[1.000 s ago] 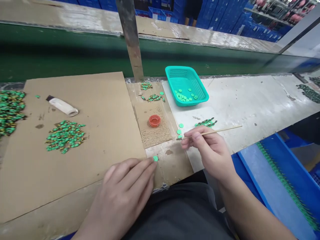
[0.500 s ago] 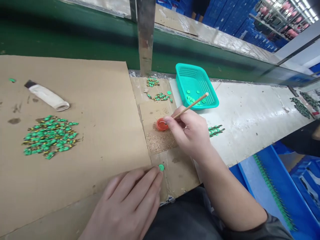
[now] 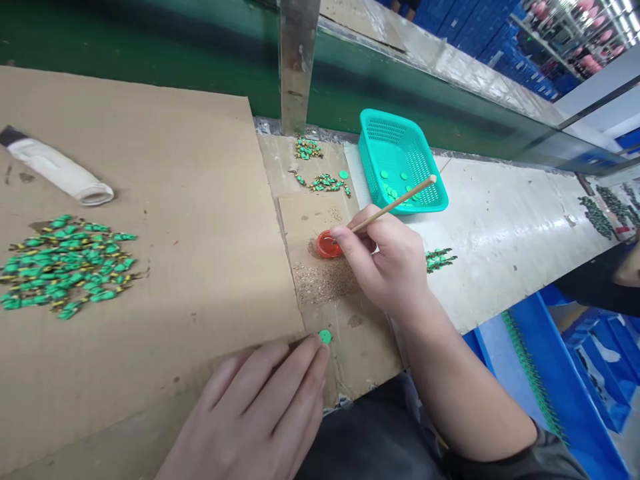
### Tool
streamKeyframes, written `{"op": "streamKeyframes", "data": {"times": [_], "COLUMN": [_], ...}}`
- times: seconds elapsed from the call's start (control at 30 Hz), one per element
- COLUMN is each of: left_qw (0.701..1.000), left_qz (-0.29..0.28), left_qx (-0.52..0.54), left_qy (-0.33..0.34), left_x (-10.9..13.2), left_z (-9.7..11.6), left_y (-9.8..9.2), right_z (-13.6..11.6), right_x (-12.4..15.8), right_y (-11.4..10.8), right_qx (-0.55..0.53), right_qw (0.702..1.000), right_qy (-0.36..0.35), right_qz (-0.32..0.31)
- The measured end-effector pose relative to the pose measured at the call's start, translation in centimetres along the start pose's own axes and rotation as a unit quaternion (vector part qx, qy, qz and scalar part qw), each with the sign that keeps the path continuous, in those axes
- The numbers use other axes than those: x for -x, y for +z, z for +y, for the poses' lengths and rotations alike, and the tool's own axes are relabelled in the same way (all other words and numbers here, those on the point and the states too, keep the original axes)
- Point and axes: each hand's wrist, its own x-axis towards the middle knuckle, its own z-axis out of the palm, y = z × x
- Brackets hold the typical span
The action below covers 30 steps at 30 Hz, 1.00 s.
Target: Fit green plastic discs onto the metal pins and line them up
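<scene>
My right hand (image 3: pixel 390 263) is closed around a thin wooden stick (image 3: pixel 407 196), which slants up to the right. The stick's lower end points into a small red cup (image 3: pixel 327 245); my fingers partly hide that end. At the near edge of the cardboard, my left hand (image 3: pixel 260 407) pinches a small green disc (image 3: pixel 325 336) at its fingertips. The far part of the disc shows and the thumb is hidden. Grainy brown specks (image 3: pixel 325 280) lie on the cardboard between the cup and the disc.
Small green-and-yellow pieces (image 3: pixel 75 263) are heaped at left, below a white tube (image 3: pixel 57 167). More such pieces (image 3: pixel 325 183) lie beyond the cup. A teal basket (image 3: pixel 367 157) contains green discs. Green-and-dark pieces (image 3: pixel 439 260) lie right of my hand. A metal post (image 3: pixel 297 73) stands behind.
The view has shifted, so the left heap and tube now sit farther left in the picture. Both hands keep nearly the same places, the stick still at the cup.
</scene>
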Motion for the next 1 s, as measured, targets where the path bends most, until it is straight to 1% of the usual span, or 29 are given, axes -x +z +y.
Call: {"op": "streamKeyframes", "data": {"times": [0.17,0.33,0.43,0.5,0.57,0.63,0.77,0.83,0.93,1.0], "left_qw": [1.000,1.000,1.000,1.000,1.000,1.000,0.999,0.999,0.998,0.997], "left_qz": [-0.007,-0.008,-0.017,-0.022,-0.024,-0.024,-0.030,-0.034,-0.040,-0.048], "left_qx": [-0.006,0.002,0.006,0.006,0.003,0.001,0.013,0.028,0.046,0.046], "left_qy": [0.009,-0.004,0.004,0.009,0.012,0.011,0.002,-0.007,-0.024,-0.028], "left_x": [0.1,0.1,-0.1,-0.3,-0.6,-0.8,-0.7,-0.5,-0.4,-0.5], "left_z": [-0.1,-0.1,-0.2,-0.3,-0.3,-0.3,-0.2,-0.3,-0.3,-0.2], "left_y": [-0.2,-0.1,-0.3,-0.6,-0.8,-0.9,-0.7,-0.6,-0.5,-0.5], "right_z": [0.0,0.1,-0.3,-0.9,-2.0,-3.2,-5.0,-5.4,-5.6,-5.6], "right_x": [0.2,0.2,0.1,0.5,1.5,3.3,8.0,9.8,11.0,11.1], "right_y": [0.1,0.2,-0.2,-0.8,-1.3,-1.8,-1.9,-1.7,-1.4,-1.4], "right_qx": [0.004,-0.005,0.001,0.009,0.006,-0.018,-0.103,-0.120,-0.121,-0.116], "right_qw": [1.000,1.000,1.000,0.999,0.998,0.997,0.990,0.985,0.980,0.982], "right_qy": [0.023,0.008,0.009,0.010,0.024,0.053,0.099,0.122,0.156,0.148], "right_qz": [-0.004,0.014,0.025,0.035,0.051,0.056,0.015,0.008,0.010,-0.001]}}
